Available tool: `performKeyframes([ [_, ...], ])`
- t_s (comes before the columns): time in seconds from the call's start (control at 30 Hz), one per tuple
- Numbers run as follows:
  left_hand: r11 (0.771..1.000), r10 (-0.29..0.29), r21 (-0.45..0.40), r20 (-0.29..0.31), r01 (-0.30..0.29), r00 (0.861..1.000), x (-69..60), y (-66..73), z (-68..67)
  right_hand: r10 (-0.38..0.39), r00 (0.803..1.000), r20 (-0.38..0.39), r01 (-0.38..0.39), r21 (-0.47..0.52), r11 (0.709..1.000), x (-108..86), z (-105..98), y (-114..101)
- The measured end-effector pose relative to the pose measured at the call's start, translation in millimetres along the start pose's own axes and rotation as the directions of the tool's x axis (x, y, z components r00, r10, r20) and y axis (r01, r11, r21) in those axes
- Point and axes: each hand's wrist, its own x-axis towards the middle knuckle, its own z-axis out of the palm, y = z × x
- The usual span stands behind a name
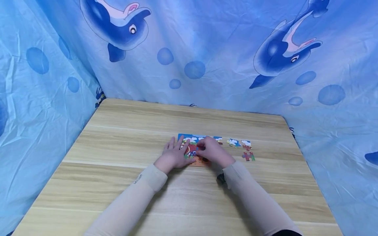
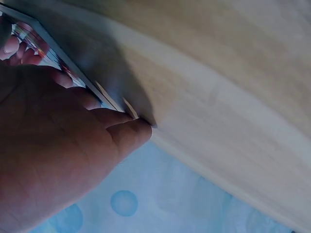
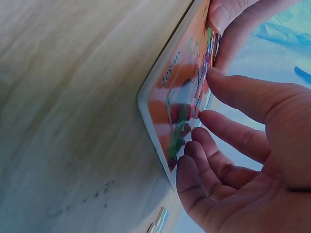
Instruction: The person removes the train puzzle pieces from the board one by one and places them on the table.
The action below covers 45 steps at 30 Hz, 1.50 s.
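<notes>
A colourful jigsaw puzzle point(image 1: 192, 140) lies in a flat tray with an orange lower border point(image 3: 158, 104). My left hand point(image 1: 175, 156) rests on the puzzle's left side, its fingers straight and spread. In the left wrist view, that hand point(image 2: 63, 141) lies along the tray's edge. My right hand point(image 1: 214, 151) is over the middle of the puzzle. In the right wrist view, the thumb and index finger of this hand point(image 3: 243, 141) pinch a red puzzle piece point(image 3: 196, 110) low against the picture. Its other fingers curl down to the board, and the palm hides part of the puzzle in the head view.
Loose puzzle pieces lie right of the tray: a cloud piece point(image 1: 234, 143), a white-and-red piece point(image 1: 246, 145) and a red-and-green piece point(image 1: 248, 156). They rest on a wooden table point(image 1: 118, 137). A blue dolphin-print curtain point(image 1: 206, 88) hangs behind and beside it.
</notes>
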Motion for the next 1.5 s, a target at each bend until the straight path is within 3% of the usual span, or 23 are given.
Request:
performKeyframes([
  [0.5, 1.000, -0.022, -0.010, 0.009, 0.022, 1.000, -3.3, 3.2, -2.8, 0.043, 0.999, -0.019, -0.042, 0.048, 0.998, 6.4, 0.9, -1.0],
  [0.7, 1.000, -0.020, 0.010, 0.005, 0.020, 1.000, 0.7, 1.1, -0.2, 0.011, 1.000, -0.015, -0.009, 0.095, 0.995, 4.3, 0.7, -1.0],
  [0.83, 1.000, -0.025, 0.014, 0.004, 0.025, 1.000, 0.6, 0.8, -0.2, 0.003, 0.999, -0.036, -0.001, 0.070, 0.998, 5.2, 1.0, -2.9],
  [1.07, 0.999, -0.024, 0.029, -0.005, 0.024, 1.000, -1.1, 1.4, 2.6, 0.064, 0.996, -0.061, -0.064, 0.006, 0.998, 6.3, 2.1, -5.9],
  [1.3, 1.000, -0.026, 0.012, 0.002, 0.026, 1.000, -3.6, 3.6, -2.0, 0.132, 0.989, -0.062, -0.127, 0.075, 0.989, 6.1, 0.2, -7.7],
  [1.5, 1.000, -0.019, 0.013, 0.007, 0.019, 1.000, -4.0, 4.2, -2.9, 0.128, 0.986, -0.106, -0.112, 0.149, 0.982, 5.2, 2.4, -5.1],
])
